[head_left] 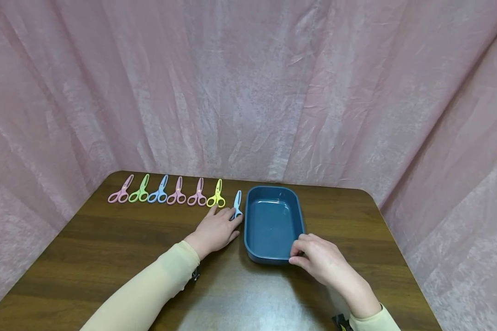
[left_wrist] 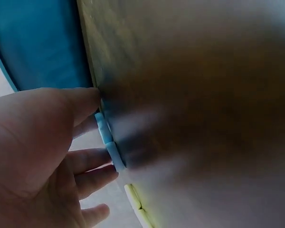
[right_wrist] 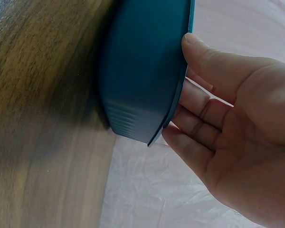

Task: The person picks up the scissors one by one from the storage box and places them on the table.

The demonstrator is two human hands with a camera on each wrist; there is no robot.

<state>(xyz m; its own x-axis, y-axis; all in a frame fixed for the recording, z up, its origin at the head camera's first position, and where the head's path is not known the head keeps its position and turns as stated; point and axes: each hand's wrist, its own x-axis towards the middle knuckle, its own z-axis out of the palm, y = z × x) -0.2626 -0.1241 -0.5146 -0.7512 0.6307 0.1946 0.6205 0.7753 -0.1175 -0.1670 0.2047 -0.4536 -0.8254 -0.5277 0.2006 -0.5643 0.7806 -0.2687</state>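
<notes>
Light blue scissors [head_left: 238, 199] lie just left of a dark teal plastic bin [head_left: 274, 253], blades pointing to the back. My left hand [head_left: 216, 230] rests palm down, fingers spread over the handles of those scissors, which partly hide beneath it. In the left wrist view the fingertips touch the blue handles [left_wrist: 110, 142]; the thumb is extended beside them, apart from the other fingers. My right hand [head_left: 320, 257] holds the bin's front right corner, thumb at the rim and fingers curled over it, as the right wrist view also shows.
Left of the hand runs a row of scissors: yellow [head_left: 216, 197], pink [head_left: 197, 195], another pink pair [head_left: 177, 195], blue [head_left: 159, 193], green [head_left: 140, 193] and a further pink one [head_left: 121, 193]. All lie on a brown wooden table [head_left: 87, 248]. Pink curtains [head_left: 248, 92] hang behind.
</notes>
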